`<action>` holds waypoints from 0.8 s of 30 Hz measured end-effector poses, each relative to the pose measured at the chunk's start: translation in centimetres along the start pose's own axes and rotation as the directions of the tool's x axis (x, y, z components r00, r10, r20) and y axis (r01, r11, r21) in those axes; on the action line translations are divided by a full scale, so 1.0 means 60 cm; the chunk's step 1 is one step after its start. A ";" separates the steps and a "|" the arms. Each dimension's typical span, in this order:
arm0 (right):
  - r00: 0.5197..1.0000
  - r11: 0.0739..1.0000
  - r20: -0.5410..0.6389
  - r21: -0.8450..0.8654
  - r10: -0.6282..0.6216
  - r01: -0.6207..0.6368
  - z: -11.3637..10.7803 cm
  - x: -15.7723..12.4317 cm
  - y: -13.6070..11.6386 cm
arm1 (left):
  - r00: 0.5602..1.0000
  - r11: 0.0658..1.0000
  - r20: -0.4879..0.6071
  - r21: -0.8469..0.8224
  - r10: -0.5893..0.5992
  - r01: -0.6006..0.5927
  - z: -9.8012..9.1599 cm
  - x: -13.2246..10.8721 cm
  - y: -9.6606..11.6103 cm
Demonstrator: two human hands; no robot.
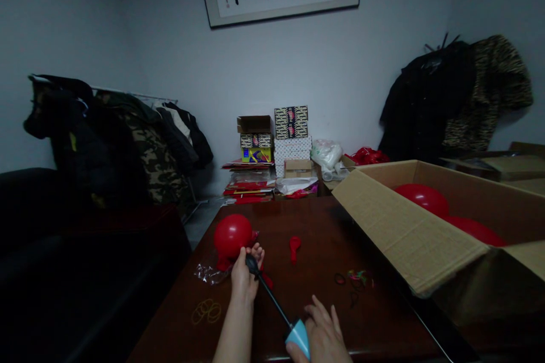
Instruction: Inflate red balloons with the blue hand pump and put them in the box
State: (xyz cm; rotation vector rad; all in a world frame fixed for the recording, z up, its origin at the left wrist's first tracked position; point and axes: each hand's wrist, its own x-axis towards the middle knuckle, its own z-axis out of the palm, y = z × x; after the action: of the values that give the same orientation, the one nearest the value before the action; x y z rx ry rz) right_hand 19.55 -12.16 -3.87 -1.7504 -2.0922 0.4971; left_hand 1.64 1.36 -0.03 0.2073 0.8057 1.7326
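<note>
A red balloon (pixel 233 235), partly blown up, sits at the far left of the table, just beyond my left hand (pixel 247 273). That hand is closed around the black bulb-shaped end of a hand balloon pump (pixel 272 299), beside the balloon; the balloon's neck is hidden. My right hand (pixel 321 332) holds the pump's light blue barrel near the front edge, thumb across it and some fingers raised. Between barrel and bulb the black rod is drawn out. A flat red balloon (pixel 294 248) lies beyond the pump, and more red shows under my left hand.
Yellow rubber bands (pixel 206 312) and clear plastic wrap (pixel 209 274) lie left on the brown table (pixel 315 218). Dark and coloured bands (pixel 356 278) lie right. An open cardboard box (pixel 409 232) with red balloons stands at right. Stacked boxes (pixel 292 144) stand behind; a dark sofa is left.
</note>
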 end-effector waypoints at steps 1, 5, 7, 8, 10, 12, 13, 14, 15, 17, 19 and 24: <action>1.000 1.000 0.009 0.002 0.001 -0.001 0.003 0.000 0.002 | 1.000 1.000 0.007 0.009 -0.009 0.009 -0.001 -0.003 -0.003; 1.000 1.000 -0.004 -0.010 -0.002 0.002 0.005 -0.001 0.005 | 0.998 0.998 0.040 0.033 -0.055 0.054 -0.003 -0.020 -0.020; 1.000 1.000 -0.028 -0.026 -0.009 0.009 0.001 0.000 0.001 | 0.994 0.995 0.060 0.045 -0.087 0.084 -0.003 -0.030 -0.031; 0.999 0.999 -0.038 -0.035 -0.012 0.010 -0.002 0.001 -0.002 | 0.992 0.994 0.071 0.051 -0.103 0.100 -0.002 -0.035 -0.036; 0.998 0.998 -0.055 -0.056 -0.007 0.004 -0.010 0.006 -0.009 | 0.986 0.989 0.093 0.063 -0.139 0.133 0.000 -0.045 -0.047; 0.997 0.997 -0.071 -0.075 0.004 -0.009 -0.016 0.011 -0.015 | 0.978 0.983 0.115 0.076 -0.172 0.164 0.003 -0.055 -0.057; 0.997 0.996 -0.077 -0.082 0.010 -0.016 -0.019 0.014 -0.017 | 0.974 0.981 0.126 0.084 -0.187 0.177 0.003 -0.059 -0.062; 0.997 0.996 -0.082 -0.088 0.013 -0.021 -0.021 0.016 -0.019 | 0.971 0.978 0.137 0.092 -0.199 0.187 0.004 -0.064 -0.066; 0.996 0.996 -0.086 -0.092 0.014 -0.022 -0.023 0.018 -0.021 | 0.967 0.976 0.145 0.099 -0.208 0.195 0.004 -0.068 -0.069; 0.996 0.995 -0.093 -0.098 0.016 -0.025 -0.026 0.022 -0.022 | 0.963 0.972 0.155 0.108 -0.222 0.207 0.005 -0.075 -0.076; 0.995 0.994 -0.096 -0.106 0.020 -0.030 -0.029 0.025 -0.023 | 0.959 0.969 0.159 0.115 -0.235 0.219 0.004 -0.080 -0.082; 0.998 0.994 -0.055 -0.100 0.027 -0.032 -0.039 0.036 -0.025 | 0.948 0.959 0.183 0.165 -0.259 0.230 0.003 -0.088 -0.094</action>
State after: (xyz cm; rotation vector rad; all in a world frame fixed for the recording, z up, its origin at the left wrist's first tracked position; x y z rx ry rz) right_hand 19.05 -10.23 -0.95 -1.8321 -2.0903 0.3544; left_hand 7.87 -2.75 -1.96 0.3600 0.7694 1.3964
